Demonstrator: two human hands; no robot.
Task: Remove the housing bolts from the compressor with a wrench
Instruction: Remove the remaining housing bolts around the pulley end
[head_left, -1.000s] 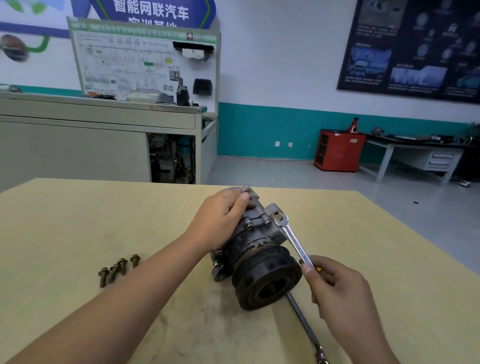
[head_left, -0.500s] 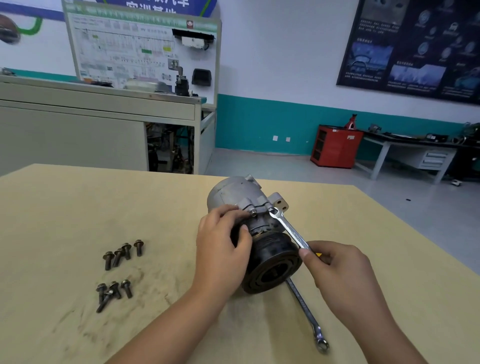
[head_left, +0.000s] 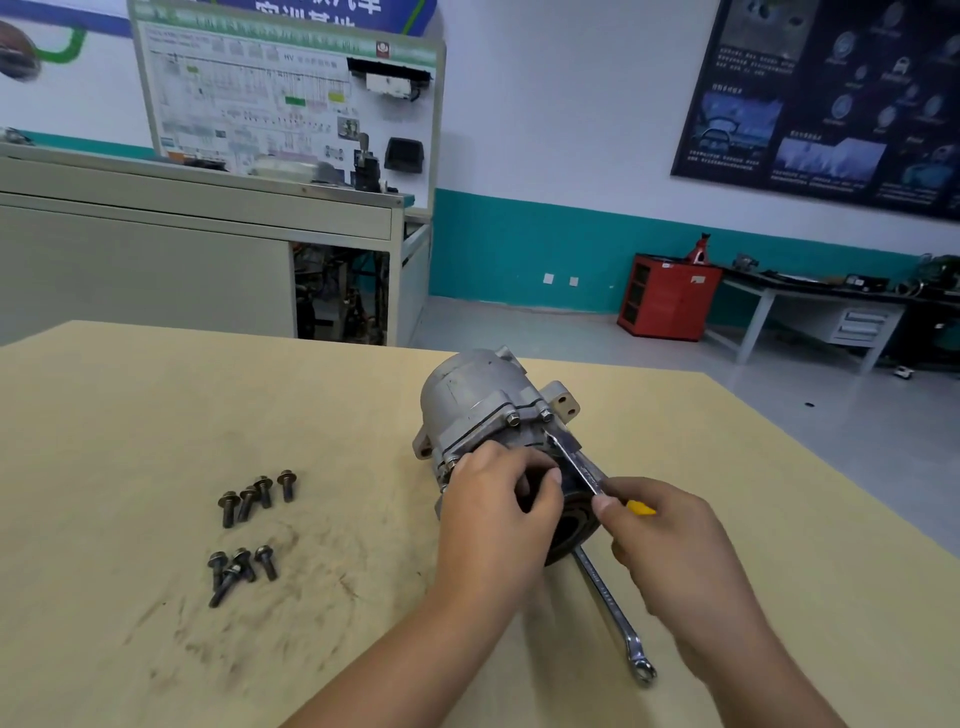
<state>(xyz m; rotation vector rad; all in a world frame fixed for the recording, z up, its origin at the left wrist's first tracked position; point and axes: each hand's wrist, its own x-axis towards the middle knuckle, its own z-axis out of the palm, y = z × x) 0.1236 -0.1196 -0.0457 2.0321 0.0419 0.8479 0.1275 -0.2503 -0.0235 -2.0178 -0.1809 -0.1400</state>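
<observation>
A grey metal compressor (head_left: 475, 400) lies on its side on the wooden table (head_left: 156, 415), its black pulley end toward me and mostly covered by my hands. Two bolt heads (head_left: 529, 417) show on its upper flange. My left hand (head_left: 496, 512) grips the pulley end. My right hand (head_left: 670, 540) holds a silver wrench (head_left: 574, 460), whose head rests at the flange just below the bolts. A yellow piece (head_left: 640, 508) shows at my right fingers.
Two clusters of removed bolts lie left of the compressor, one cluster (head_left: 257, 493) farther away and the other cluster (head_left: 236, 569) nearer me. A second wrench (head_left: 613, 613) lies on the table under my right hand. The table's right edge (head_left: 831, 478) runs diagonally.
My left hand slid from the housing top down to the pulley end. The wrench head dropped from the mounting ear to below the flange bolts. The view tilted down, showing more loose bolts.
</observation>
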